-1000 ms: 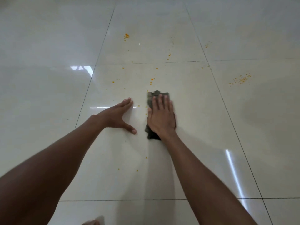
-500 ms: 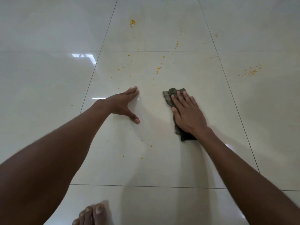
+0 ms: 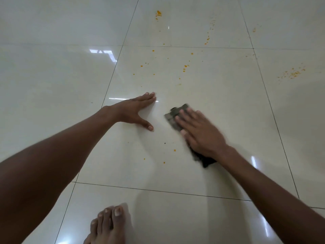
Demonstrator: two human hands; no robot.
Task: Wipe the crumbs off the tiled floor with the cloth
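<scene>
While your right hand [image 3: 200,132] presses the cloth [image 3: 177,115] flat under straight fingers, gripping nothing, keep the palm's weight even so the folded edge gathers crumbs [image 3: 174,150] lying at seven o'clock of it. Your left hand [image 3: 135,111] braces open on the tiled floor [image 3: 219,95]. The cloth sits just right of centre, its long axis running from eleven to five o'clock.

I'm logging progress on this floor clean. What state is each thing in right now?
cloth: dark, flat on the floor, pressed under the right hand, blurred.
right hand: fingers straight, palm down on the cloth.
left hand: flat on the tile, fingers straight, thumb spread.
crumbs: orange, scattered, not yet wiped.
tiled floor: glossy, reflecting light.
foot: bare, on the tile.
</scene>
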